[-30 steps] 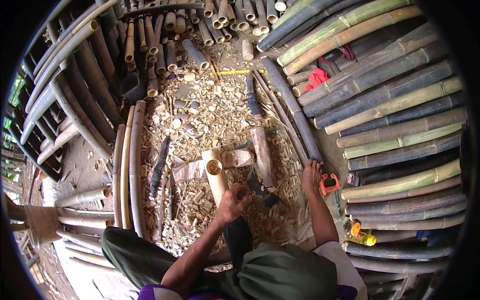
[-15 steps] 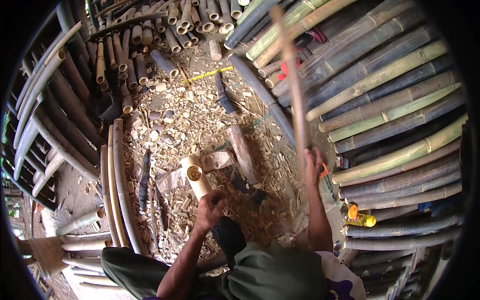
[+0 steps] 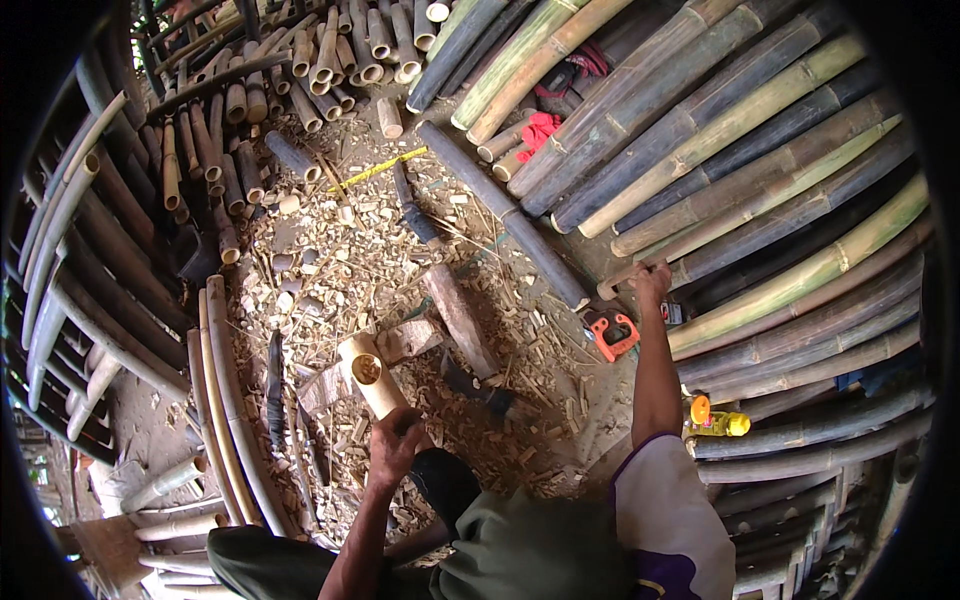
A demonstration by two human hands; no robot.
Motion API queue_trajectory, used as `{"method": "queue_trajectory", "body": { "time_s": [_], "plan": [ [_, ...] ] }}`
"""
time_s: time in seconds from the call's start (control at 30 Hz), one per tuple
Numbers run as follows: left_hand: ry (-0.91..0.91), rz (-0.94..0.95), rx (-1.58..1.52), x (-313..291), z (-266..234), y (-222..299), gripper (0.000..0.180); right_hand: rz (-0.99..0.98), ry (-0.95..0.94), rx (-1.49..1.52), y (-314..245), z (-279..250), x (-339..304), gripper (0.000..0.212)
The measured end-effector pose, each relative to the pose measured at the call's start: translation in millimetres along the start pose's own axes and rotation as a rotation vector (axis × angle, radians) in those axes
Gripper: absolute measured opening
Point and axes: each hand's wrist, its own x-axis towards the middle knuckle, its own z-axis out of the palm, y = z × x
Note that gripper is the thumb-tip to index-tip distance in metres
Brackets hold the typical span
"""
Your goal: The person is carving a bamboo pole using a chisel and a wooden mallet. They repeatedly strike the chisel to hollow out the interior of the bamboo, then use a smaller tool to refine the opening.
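Observation:
My left hand (image 3: pixel 393 445) is closed around the lower end of a short pale bamboo tube (image 3: pixel 378 390). A round opening near the tube's far end shows chips or a rough surface inside. Out to the right, my right hand (image 3: pixel 652 282) is closed on a brownish stick (image 3: pixel 612 283), whose near end pokes out left of the fingers. The rest of the stick runs toward the bamboo pile, and its far end cannot be made out. An orange-handled tool (image 3: pixel 612 336) lies on the ground just below that hand. Beyond the tube is a wooden block (image 3: pixel 410 338).
Long bamboo poles (image 3: pixel 760 130) are stacked along the right. Cut bamboo tubes (image 3: pixel 325 60) lie at the far left. Wood chips (image 3: pixel 330 250) cover the ground around a log (image 3: pixel 460 318) and a yellow measuring tape (image 3: pixel 385 167). A yellow bottle (image 3: pixel 735 425) sits at right.
The stick, raised and pointing away before, has swung down to the right with my right hand. My left hand keeps hold of the bamboo tube. The view has shifted slightly.

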Motion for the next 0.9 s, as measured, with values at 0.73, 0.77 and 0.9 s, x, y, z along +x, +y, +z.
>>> {"method": "queue_trajectory", "body": {
  "time_s": [0.73,0.77,0.9],
  "plan": [
    [-0.055,0.021,0.043,-20.2,-28.7,-20.2,0.024,-0.275,-0.754,-0.330,-53.8,57.1,-236.4,0.016],
    [-0.058,-0.009,0.057,-31.5,-41.2,-28.8,0.022,-0.245,-0.896,-0.263,-82.5,69.5,-300.1,0.014],
    [-0.320,-0.233,0.407,-68.4,-71.5,-71.0,0.026,-0.394,-1.238,-0.323,-127.7,90.2,-443.0,0.019]
  ]
}}
